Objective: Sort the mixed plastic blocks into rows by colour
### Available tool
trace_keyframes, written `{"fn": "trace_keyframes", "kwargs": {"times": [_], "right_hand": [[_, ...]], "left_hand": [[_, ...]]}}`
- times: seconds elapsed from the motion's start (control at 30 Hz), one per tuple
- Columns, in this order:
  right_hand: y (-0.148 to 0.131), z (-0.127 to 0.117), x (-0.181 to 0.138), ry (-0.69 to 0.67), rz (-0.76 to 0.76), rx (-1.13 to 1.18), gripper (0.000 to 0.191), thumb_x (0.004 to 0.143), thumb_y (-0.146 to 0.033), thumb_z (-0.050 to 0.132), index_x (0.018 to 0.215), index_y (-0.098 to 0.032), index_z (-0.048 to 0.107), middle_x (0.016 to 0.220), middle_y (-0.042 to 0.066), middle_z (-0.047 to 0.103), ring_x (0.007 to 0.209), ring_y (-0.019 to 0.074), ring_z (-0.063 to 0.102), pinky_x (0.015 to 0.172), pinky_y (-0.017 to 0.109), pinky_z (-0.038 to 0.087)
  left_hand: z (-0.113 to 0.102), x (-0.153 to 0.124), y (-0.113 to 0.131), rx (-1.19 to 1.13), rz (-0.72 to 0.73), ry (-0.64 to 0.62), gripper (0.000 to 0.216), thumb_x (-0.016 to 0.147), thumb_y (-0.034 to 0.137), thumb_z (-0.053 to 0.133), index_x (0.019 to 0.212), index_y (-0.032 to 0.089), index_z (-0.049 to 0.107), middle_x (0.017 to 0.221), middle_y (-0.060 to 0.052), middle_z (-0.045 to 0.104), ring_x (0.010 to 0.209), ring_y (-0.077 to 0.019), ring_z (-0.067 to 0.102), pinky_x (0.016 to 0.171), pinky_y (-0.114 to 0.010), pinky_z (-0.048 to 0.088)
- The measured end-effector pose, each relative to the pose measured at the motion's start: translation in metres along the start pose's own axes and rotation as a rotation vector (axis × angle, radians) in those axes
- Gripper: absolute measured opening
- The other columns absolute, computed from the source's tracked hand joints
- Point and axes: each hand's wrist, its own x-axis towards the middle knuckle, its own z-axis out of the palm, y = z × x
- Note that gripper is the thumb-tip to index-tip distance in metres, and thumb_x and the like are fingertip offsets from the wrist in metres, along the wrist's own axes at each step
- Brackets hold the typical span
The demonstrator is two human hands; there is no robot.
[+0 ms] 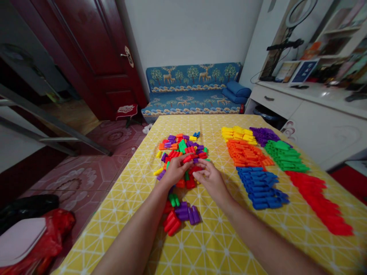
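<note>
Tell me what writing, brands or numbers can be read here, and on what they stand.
No text is legible.
The blue framed card and the pale sheet beside it on the white counter may carry print, but it is too blurred to read.
The coloured blocks and yellow tablecloth show no lettering.

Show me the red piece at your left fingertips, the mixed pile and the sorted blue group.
red piece (188, 157): head view, its middle.
mixed pile (182, 145): head view, green piece near its centre.
blue group (259, 185): head view, centre of the rows.
</note>
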Motion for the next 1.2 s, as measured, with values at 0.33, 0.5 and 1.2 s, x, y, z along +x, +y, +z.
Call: {"fn": "trace_keyframes", "kwargs": {"times": [0.33, 0.5, 1.2], "right_hand": [[0.001, 0.042, 0.026, 0.269, -0.016, 0.104, 0.047, 0.071, -0.037, 0.070, 0.112, -0.013, 0.065, 0.108, 0.010, 0.069, 0.088, 0.0197, 0.065, 0.076, 0.030, 0.053], [0.002, 0.021, 0.026, 0.251, -0.029, -0.003, 0.048, 0.073, -0.035, 0.065, 0.117, -0.016, 0.065, 0.107, 0.008, 0.070, 0.085, 0.0185, 0.065, 0.075, 0.030, 0.053], [-0.013, 0.016, 0.080, 0.106, -0.190, -0.763, 0.023, 0.079, -0.022, 0.061, 0.102, -0.023, 0.067, 0.091, 0.003, 0.072, 0.081, 0.0173, 0.065, 0.072, 0.027, 0.049]], "left_hand": [[-0.001, -0.003, -0.003, 0.156, 0.130, -0.046, 0.044, 0.083, 0.021, 0.056, 0.127, 0.019, 0.064, 0.117, -0.007, 0.071, 0.095, -0.0232, 0.067, 0.088, -0.034, 0.053], [0.001, -0.004, 0.002, 0.169, 0.140, -0.059, 0.056, 0.070, 0.004, 0.051, 0.121, 0.019, 0.067, 0.110, -0.005, 0.073, 0.085, -0.0185, 0.067, 0.078, -0.028, 0.054], [-0.009, 0.005, -0.018, 0.107, 0.083, 0.424, 0.038, 0.089, 0.032, 0.056, 0.124, 0.021, 0.063, 0.111, -0.008, 0.071, 0.081, -0.0188, 0.068, 0.072, -0.031, 0.055]]}}
